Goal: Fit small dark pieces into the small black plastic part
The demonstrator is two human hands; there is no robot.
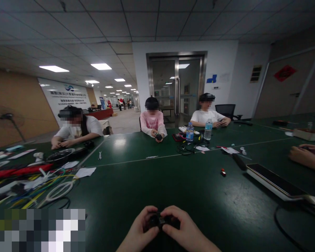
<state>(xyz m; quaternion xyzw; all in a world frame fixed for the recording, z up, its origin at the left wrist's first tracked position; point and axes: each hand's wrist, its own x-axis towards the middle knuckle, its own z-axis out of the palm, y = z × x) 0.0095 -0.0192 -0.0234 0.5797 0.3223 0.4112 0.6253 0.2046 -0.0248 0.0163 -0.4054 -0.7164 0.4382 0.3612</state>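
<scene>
A small dark object (pixel 161 221) sits between my two hands, low in the middle of the view above the green table (pixel 120 196). My left hand (pixel 144 225) has its fingers and thumb wrapped round the object's left side. On the right side, my right hand (pixel 177 224) grips the same object with thumb and bent fingers. Both hands are close together, thumbs pointing at each other. The object's shape is mostly hidden by the fingers, and its details are too dark to tell.
Tangled cables (pixel 59 190) and a red item (pixel 21 170) lie at left. Right of centre are a small red-and-silver piece (pixel 223 172) and a phone-like slab (pixel 275 180). Two bottles (pixel 208 129) stand farther back. Three people sit across; another person's hands (pixel 308 155) show at right.
</scene>
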